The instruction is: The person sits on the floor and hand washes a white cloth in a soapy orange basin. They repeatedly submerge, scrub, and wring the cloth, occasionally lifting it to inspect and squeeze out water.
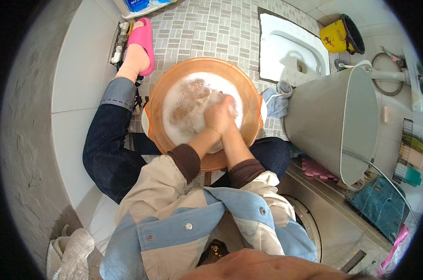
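An orange plastic basin (251, 94) stands between my legs, holding water with white suds (183, 82). My left hand (215, 114) and my right hand (229, 104) are pressed together over its middle, closed around a wet whitish cloth (197, 112). Part of the cloth hangs into the foam to the left of my fingers, and how much lies under the suds is hidden. A thin bracelet circles my left wrist. Foam clings to my right hand.
To the right, a large grey plastic bin (320, 122) lies tipped on its side, with a blue-grey cloth (278, 99) beside it. Beyond are a white squat toilet (292, 38) and a yellow bucket (334, 36). My foot in a pink slipper (146, 45) rests near the left wall.
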